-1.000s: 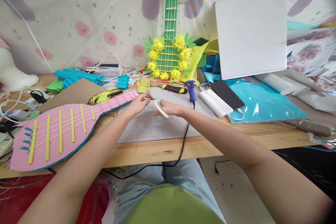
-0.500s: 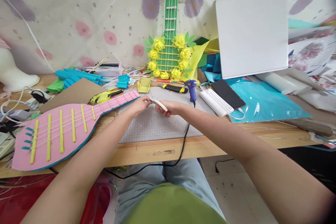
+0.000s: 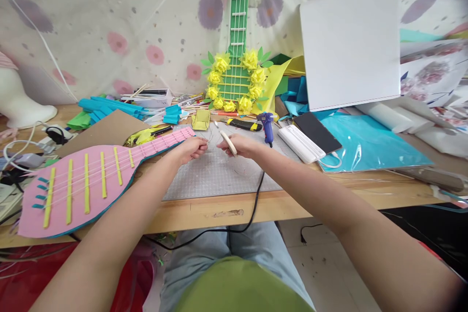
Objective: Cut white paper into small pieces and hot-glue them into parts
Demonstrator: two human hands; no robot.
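Observation:
My left hand (image 3: 193, 149) is closed over the grey cutting mat (image 3: 215, 180), with thin wire-like pieces showing at its fingertips. To its right, my right hand (image 3: 234, 145) grips a white-handled cutting tool (image 3: 228, 143), whose tip points up and away from me. A small gap separates the two hands. The neck of a pink guitar shape (image 3: 91, 180) with yellow strips lies beside my left hand. Behind the mat stands a green guitar shape (image 3: 238, 34) with yellow paper flowers.
A purple glue gun (image 3: 267, 129) stands right of my hands, its black cord crossing the mat. Nearby are a yellow-black cutter (image 3: 244, 124), yellow-green box (image 3: 201, 120), white case (image 3: 301, 144), dark tablet-like slab (image 3: 317, 131) and blue sheet (image 3: 369, 141).
My hands have moved apart, the left one slightly leftward. The white-handled tool has turned so its tip points more upward, away from my left fingers.

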